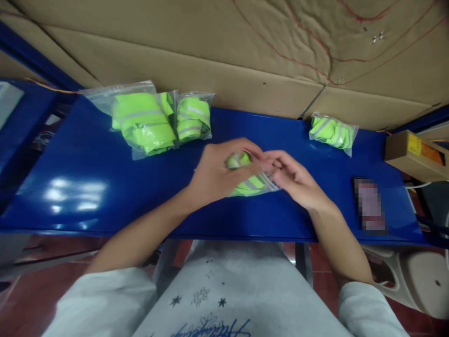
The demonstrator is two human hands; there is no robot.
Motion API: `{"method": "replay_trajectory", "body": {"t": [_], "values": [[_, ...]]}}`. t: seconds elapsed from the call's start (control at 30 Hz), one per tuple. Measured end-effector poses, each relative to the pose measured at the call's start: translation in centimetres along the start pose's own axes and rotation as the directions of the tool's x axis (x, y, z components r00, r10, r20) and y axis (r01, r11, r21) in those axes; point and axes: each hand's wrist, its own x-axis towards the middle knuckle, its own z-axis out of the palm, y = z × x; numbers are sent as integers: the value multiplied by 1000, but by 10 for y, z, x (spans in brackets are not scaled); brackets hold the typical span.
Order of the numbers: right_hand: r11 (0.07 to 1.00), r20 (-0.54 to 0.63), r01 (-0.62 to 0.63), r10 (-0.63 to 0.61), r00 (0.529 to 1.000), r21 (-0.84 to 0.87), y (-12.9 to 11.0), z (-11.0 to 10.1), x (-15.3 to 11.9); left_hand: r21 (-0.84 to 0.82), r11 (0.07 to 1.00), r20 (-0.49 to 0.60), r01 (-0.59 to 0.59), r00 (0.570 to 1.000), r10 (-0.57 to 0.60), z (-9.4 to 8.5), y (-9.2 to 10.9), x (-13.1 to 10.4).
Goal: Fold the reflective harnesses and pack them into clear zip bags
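Observation:
Over the middle of the blue table [280, 222], a clear zip bag [249, 186] holds a folded fluorescent yellow-green band with grey reflective stripes. My left hand [224, 168] lies across the bag, with thumb and fingers closed at its right edge. At that same edge, my right hand [293, 178] pinches the bag's opening side, its fingertips almost meeting the left ones. Motion blurs both hands a little. Part of the bag is hidden under the left hand.
At the back left lie a large filled bag [143, 124] and a smaller one [193, 117]. Another filled bag [332, 131] rests at the back right. A phone [370, 205] and a cardboard box [403, 154] are on the right. Cardboard [210, 61] lines the back.

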Motion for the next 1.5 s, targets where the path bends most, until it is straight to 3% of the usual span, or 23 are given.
{"method": "replay_trajectory", "body": {"t": [0.07,0.13,0.23,0.3,0.43,0.53,0.67,0.73,0.93,1.03,1.2,1.37,1.5], "values": [[998,-27,20,-19,999,53,-5,-1,-2,-116,990,-228,75,968,-100,-3,-5,-1],[998,-83,43,-39,996,39,-4,2,-3,-289,946,-264,149,937,-229,-4,-13,-3],[999,-201,38,-32,979,26,2,7,0,-497,827,-30,263,947,-319,-6,-24,-5],[998,-224,36,-25,974,46,6,6,2,-514,789,129,335,940,-316,-8,-29,-6],[998,-248,50,-37,968,47,10,-7,1,-445,786,199,430,903,-381,-10,-38,-10],[997,-250,73,-71,966,0,8,-16,-4,-489,732,288,475,879,-379,-10,-44,-12],[979,-112,63,-86,990,-192,-4,-20,-7,-520,653,451,550,827,-337,-10,-46,-12],[969,-79,31,-52,996,-247,-10,-20,-7,-538,617,466,575,812,-350,-9,-47,-12],[992,-215,-55,30,976,-113,-7,-24,-7,-655,477,371,586,799,-473,-3,-51,-16],[995,-214,-80,65,975,-60,-7,-22,-8,-664,485,339,570,807,-484,-2,-49,-18],[953,-205,-41,-22,979,-299,-13,-14,-8,-651,502,322,569,806,-496,-3,-46,-18],[937,-190,-27,-42,981,-349,-9,-17,-9,-579,674,209,458,883,-420,-5,-47,-14],[943,-180,-56,-4,984,-327,-6,-23,-9,-543,714,199,443,893,-403,-6,-45,-14]]}}
